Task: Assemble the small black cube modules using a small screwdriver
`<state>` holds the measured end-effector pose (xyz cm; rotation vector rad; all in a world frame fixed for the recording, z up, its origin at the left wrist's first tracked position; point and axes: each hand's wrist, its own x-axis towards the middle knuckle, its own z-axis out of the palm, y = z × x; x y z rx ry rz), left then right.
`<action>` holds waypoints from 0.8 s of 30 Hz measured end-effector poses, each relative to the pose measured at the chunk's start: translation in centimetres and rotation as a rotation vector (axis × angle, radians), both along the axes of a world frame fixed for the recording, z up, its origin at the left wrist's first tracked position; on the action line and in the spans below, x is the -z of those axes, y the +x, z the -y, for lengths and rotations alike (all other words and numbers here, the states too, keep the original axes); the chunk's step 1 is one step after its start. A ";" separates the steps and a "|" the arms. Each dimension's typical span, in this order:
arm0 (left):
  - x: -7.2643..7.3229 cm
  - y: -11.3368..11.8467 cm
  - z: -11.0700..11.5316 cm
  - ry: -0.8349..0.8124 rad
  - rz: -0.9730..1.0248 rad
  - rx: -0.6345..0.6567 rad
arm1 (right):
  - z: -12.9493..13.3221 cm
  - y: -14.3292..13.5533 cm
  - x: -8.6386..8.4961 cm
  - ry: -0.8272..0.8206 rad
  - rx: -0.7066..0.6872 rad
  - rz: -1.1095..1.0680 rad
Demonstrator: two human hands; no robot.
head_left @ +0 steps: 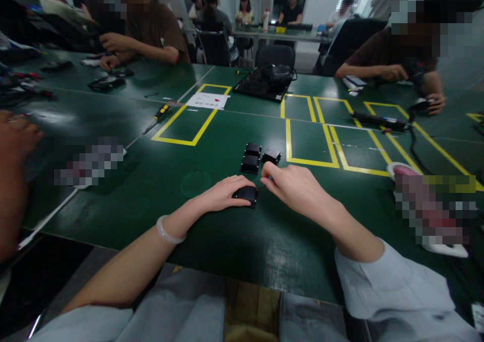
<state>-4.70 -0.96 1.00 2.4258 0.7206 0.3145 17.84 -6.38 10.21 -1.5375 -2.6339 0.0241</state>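
My left hand (227, 191) is closed around a small black rectangular block (247, 196) that rests on the green table (295, 241). Just to the right of that block, my right hand (291, 183) is pinched, with thumb and forefinger together. A thin dark sliver shows between the pinch and the block's right edge, too small to name. Beyond my hands, two similar black blocks (251, 158) lie one behind the other. Another black block (271, 155) sits beside them, close behind my right fingertips.
Yellow tape rectangles (312, 161) mark the table. A yellow-and-black screwdriver (162, 112) and a paper sheet (207, 100) lie to the left. Farther back is a black panel (260, 85) with gear on it. Blurred phone-like objects flank me, and co-workers sit around.
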 end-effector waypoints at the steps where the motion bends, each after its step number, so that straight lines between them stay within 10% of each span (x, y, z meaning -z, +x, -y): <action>1: 0.0 0.0 0.0 0.001 0.000 -0.002 | 0.0 0.0 0.0 0.002 -0.002 0.001; 24: 0.1 -0.1 0.0 0.012 0.000 -0.001 | 0.1 0.2 0.0 -0.023 -0.061 -0.078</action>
